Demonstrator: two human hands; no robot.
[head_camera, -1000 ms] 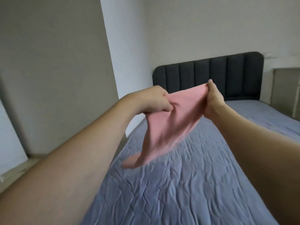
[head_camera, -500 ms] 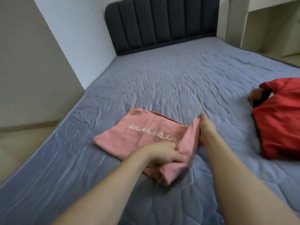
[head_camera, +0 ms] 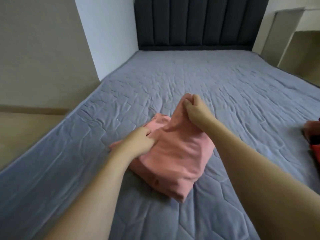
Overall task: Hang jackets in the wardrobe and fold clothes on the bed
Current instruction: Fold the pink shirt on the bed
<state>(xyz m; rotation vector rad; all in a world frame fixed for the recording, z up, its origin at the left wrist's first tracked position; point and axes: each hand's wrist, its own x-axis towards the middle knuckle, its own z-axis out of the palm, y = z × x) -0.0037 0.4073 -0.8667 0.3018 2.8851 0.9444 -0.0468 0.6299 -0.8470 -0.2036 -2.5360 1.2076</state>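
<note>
A pink shirt (head_camera: pixel 174 160) lies partly folded on the grey quilted bed (head_camera: pixel 190 80), near its left edge. My left hand (head_camera: pixel 138 141) grips the shirt's left edge close to the mattress. My right hand (head_camera: pixel 195 110) pinches the far edge of the cloth and holds it raised above the rest, so the upper layer slopes down toward me. The shirt's lower layer shows at the left and far side beneath the raised part.
A red garment (head_camera: pixel 313 144) lies at the bed's right edge, mostly cut off. The dark padded headboard (head_camera: pixel 195 21) stands at the far end. Beige wall and floor (head_camera: pixel 26 129) run along the left; pale furniture (head_camera: pixel 285 37) stands at the far right.
The shirt came down from mid-air onto the bed. Since half a second ago both hands have carried its near edge up and away from me, folding it over and hiding the white lettering.
</note>
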